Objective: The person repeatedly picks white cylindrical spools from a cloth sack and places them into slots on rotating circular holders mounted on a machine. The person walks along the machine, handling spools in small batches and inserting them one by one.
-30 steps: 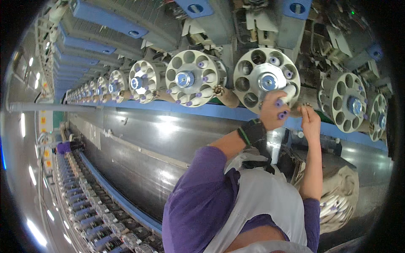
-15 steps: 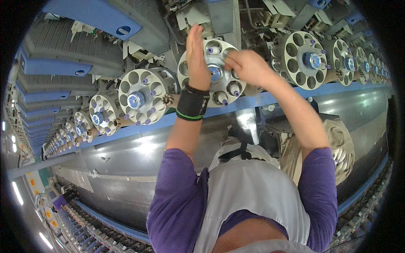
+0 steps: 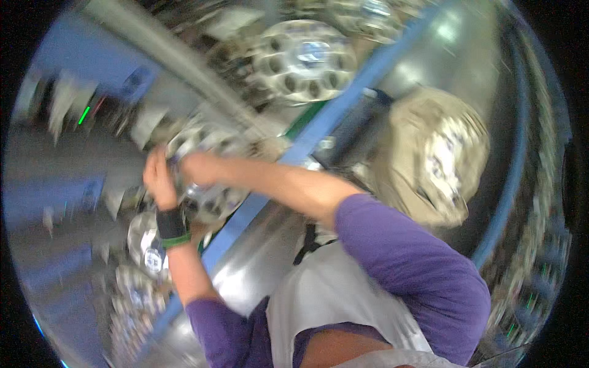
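Observation:
My left hand (image 3: 161, 178), with a dark band at the wrist, is raised at the left edge of a round pale magazine (image 3: 211, 207) ringed with holes. Its fingers point upward, stretched out, and I make out nothing held in them. My right hand (image 3: 199, 169) reaches across the upper part of the same magazine, close beside the left. Motion smears its fingers, so any thread or tube in them cannot be told. Both hands hide part of the magazine's face.
Another round magazine (image 3: 305, 61) stands farther up and right, and a smaller one (image 3: 147, 245) lower left. A blue rail (image 3: 343, 110) slants past them. At right hangs a beige cloth bag (image 3: 399, 132) with pale, purple-marked pieces inside. Blue-grey machine housings (image 3: 49, 196) fill the left.
The view has swung, so the machine row now slants and the cloth bag shows more fully. Both hands appear farther left and lower, still at a magazine. The picture is more blurred.

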{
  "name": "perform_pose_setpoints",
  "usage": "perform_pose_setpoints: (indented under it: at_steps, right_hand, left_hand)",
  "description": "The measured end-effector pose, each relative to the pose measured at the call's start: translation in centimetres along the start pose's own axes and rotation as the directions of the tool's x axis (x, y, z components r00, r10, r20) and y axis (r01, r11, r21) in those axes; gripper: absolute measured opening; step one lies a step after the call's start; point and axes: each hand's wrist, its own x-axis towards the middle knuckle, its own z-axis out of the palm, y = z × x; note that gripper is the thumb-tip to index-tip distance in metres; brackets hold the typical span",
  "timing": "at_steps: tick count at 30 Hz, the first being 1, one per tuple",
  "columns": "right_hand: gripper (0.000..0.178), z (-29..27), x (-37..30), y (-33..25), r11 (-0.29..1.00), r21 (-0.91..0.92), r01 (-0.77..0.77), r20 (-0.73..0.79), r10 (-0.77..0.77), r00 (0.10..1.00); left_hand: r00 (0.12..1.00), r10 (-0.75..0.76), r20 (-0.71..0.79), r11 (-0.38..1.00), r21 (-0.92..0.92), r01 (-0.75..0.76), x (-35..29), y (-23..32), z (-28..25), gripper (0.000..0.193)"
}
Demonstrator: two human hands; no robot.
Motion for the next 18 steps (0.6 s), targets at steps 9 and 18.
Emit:
perform_pose_setpoints:
  at_steps: [9, 18]
  right_hand:
    - [0.023, -2.5, -40.0, 19.0, 0.781, 0.379, -0.496, -0.706, 0.591, 0.391]
    - [0.072, -1.6, -67.6, 35.5, 0.031, 0.478, -0.878, -0.544, 0.795, -0.268]
  left_hand:
    - [0.971, -0.132, 0.199, 0.989, 0.092, 0.115, -0.6, 9.3, 10.8, 0.031]
    - [0.167, 0.180, 0.969, 0.976, -0.197, 0.092, -24.8, 24.9, 55.4, 0.032]
